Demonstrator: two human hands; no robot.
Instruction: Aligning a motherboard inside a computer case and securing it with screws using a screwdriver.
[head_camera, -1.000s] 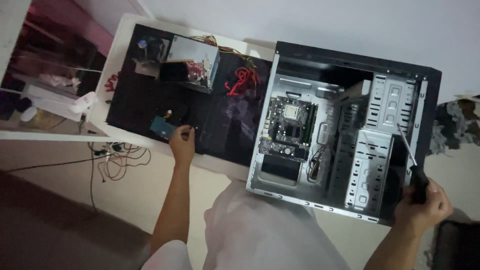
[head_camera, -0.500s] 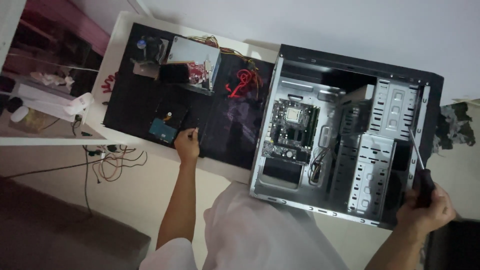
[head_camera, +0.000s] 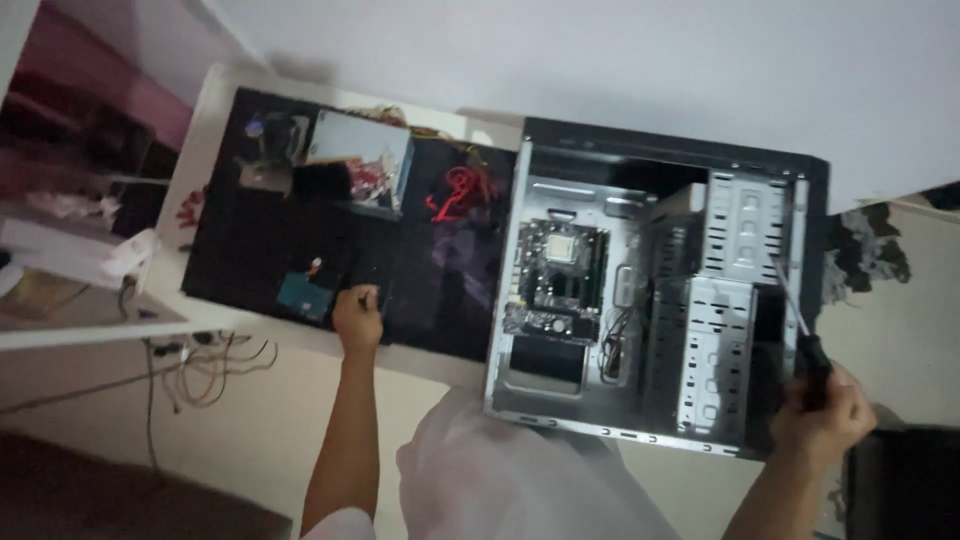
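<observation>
My left hand (head_camera: 357, 315) rests on a black mat (head_camera: 250, 240) with its fingertips bunched, just right of a small blue-green drive (head_camera: 303, 295). Whether it pinches anything is too small to tell. My right hand (head_camera: 825, 415) grips the black handle of a screwdriver (head_camera: 810, 360). Its thin shaft points up along the right edge of an open computer case (head_camera: 800, 200). The case lies on its side with a motherboard (head_camera: 560, 275) inside and perforated drive bays (head_camera: 715, 330) to the right.
A grey power supply (head_camera: 360, 160) and red cables (head_camera: 450, 195) lie at the mat's far side. The white table edge (head_camera: 200, 130) is at left, with loose wires (head_camera: 200, 360) on the floor below. A pale cloth on my lap (head_camera: 510, 480) covers the near view.
The view has shifted a little. My left hand stays beside the drive, and my right hand keeps the screwdriver at the case's right edge.
</observation>
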